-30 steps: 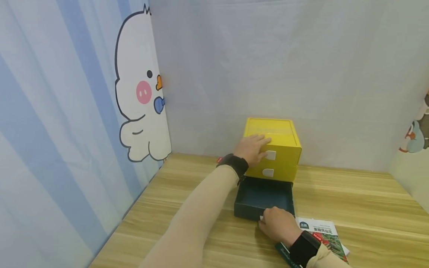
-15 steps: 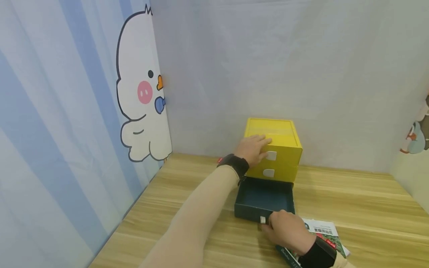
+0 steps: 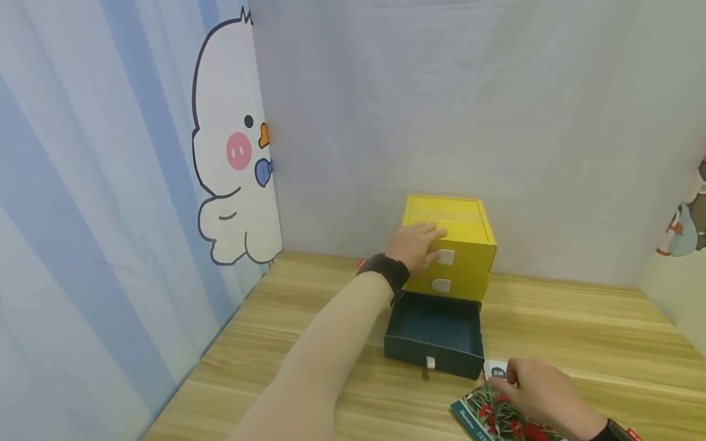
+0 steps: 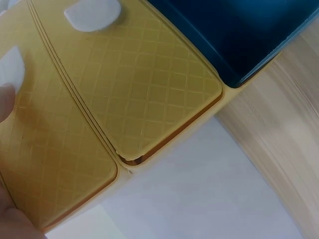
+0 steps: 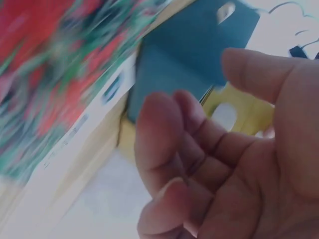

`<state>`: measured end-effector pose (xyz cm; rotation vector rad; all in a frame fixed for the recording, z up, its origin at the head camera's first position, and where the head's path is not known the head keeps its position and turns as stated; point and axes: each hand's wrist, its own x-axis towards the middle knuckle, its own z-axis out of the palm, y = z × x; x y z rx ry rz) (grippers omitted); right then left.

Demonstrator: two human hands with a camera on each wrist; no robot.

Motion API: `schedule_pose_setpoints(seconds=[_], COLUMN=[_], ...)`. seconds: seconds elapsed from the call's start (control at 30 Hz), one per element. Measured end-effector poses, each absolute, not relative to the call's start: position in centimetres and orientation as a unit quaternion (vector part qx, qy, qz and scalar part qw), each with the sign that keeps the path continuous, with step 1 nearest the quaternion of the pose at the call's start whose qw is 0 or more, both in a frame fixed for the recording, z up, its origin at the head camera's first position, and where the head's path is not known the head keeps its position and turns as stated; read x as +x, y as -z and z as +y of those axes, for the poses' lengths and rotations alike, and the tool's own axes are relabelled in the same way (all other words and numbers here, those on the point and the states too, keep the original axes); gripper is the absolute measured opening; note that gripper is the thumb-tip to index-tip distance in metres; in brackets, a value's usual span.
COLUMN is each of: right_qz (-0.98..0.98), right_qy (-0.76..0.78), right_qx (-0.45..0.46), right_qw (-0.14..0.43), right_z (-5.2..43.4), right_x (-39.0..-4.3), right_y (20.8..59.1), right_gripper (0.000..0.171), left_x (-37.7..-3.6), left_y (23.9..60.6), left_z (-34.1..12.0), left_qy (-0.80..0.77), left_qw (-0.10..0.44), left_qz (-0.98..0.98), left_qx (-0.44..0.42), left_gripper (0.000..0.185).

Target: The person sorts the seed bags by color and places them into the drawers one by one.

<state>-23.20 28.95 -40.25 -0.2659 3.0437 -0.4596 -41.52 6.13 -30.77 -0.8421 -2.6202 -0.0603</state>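
My left hand (image 3: 412, 246) rests on the top front edge of a yellow drawer box (image 3: 469, 263), fingers on the lid. Its thumb (image 4: 6, 99) touches a white pull tab in the left wrist view. Below, a dark teal drawer (image 3: 405, 348) stands pulled out towards me, with a small white tab (image 3: 431, 362) on its front. My right hand (image 3: 543, 389) is over a packet with red flowers (image 3: 496, 416), fingers loosely bent. In the right wrist view nothing lies between thumb and fingers; the packet (image 5: 65, 74) is blurred beside them.
A white-edged packet (image 3: 494, 369) lies partly under the flowered one, right of the drawer's front corner. Behind the box hangs a pale curtain (image 3: 342, 153). A striped blue curtain (image 3: 110, 245) borders the wooden table (image 3: 265, 343) on the left.
My right hand has let go of the teal drawer's front tab and moved right, over the packets. The drawer stays pulled out, and the left hand keeps its place.
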Motion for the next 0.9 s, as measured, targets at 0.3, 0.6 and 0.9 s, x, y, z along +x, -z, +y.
schedule_pose_setpoints(seconds=[0.3, 0.6, 0.9], right_qz=[0.990, 0.995, 0.990], right_qy=[0.127, 0.074, 0.061], right_qx=[-0.019, 0.005, -0.003], right_qw=[0.060, 0.074, 0.130], right_z=[33.6, 35.4, 35.8], right_x=[-23.0, -22.0, -22.3], right_y=[41.0, 43.3, 43.7], right_gripper=[0.066, 0.071, 0.078], left_x=[-42.0, -41.9, -41.7], left_y=[31.1, 31.1, 30.8], left_z=[6.1, 6.2, 6.3], left_qy=[0.015, 0.010, 0.012], left_qw=[0.199, 0.203, 0.192], left_qz=[-0.933, -0.932, -0.936], left_qx=[-0.300, -0.302, -0.294], left_gripper=[0.051, 0.051, 0.052])
